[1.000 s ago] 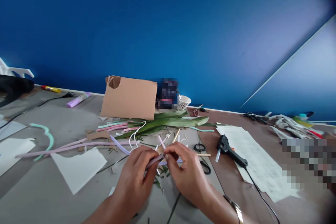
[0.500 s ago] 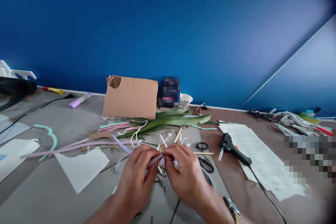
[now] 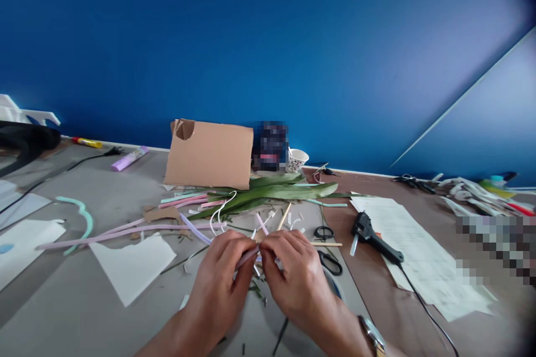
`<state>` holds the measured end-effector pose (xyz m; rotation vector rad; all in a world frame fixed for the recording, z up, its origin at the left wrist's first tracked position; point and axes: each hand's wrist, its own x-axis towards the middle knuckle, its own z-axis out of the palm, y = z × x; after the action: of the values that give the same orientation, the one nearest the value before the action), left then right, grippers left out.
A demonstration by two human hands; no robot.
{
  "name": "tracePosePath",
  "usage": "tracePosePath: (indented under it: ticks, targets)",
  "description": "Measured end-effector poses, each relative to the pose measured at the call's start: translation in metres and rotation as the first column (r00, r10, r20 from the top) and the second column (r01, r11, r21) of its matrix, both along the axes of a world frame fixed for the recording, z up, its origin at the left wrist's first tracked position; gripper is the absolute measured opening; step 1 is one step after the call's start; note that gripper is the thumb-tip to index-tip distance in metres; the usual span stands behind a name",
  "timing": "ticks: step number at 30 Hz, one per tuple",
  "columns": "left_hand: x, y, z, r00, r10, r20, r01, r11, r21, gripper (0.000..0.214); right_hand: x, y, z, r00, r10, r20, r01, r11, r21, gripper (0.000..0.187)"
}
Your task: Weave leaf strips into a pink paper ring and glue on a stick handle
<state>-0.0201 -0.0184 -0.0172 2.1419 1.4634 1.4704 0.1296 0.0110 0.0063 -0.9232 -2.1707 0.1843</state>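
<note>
My left hand [image 3: 226, 262] is closed, pinching a short pale purple strip [image 3: 247, 256] between thumb and fingers. Against its far end, my right hand [image 3: 288, 262] is closed too, fingertips meeting those of the left. The right fingers hide most of that end. Just beyond the hands lie a pink strip [image 3: 262, 223], a wooden stick [image 3: 285, 215] and a looped white cord [image 3: 218, 215]. Black-handled scissors [image 3: 330, 263] rest partly behind my right hand. Green and white scraps are scattered beneath both hands.
A cardboard piece [image 3: 209, 156] leans at the back, with long green leaves [image 3: 268, 192] before it. A patterned paper cup [image 3: 298, 159] stands beside. On the right, a corded glue gun [image 3: 374, 237] lies over printed sheets [image 3: 419, 256]. Torn white paper [image 3: 132, 268] and purple strips [image 3: 125, 233] lie left.
Both hands stay together at nearly the same place, still holding the purple strip. The whole view has shifted very slightly.
</note>
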Motion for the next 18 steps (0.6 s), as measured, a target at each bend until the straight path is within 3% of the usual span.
tracePosePath:
  ticks: [8, 18]
  targets:
    - [0.0009, -0.0017, 0.0017, 1.0, 0.011, 0.01, -0.011, 1.0, -0.016, 0.012, -0.0017, -0.0008, 0.003, 1.0, -0.012, 0.012, 0.012, 0.999, -0.046, 0.017]
    - [0.0016, -0.0024, 0.0044, 0.999, 0.006, 0.042, -0.003, 0.998, -0.056, 0.012, -0.0015, -0.0014, 0.0031, 1.0, 0.017, -0.004, -0.017, 1.0, -0.009, 0.016]
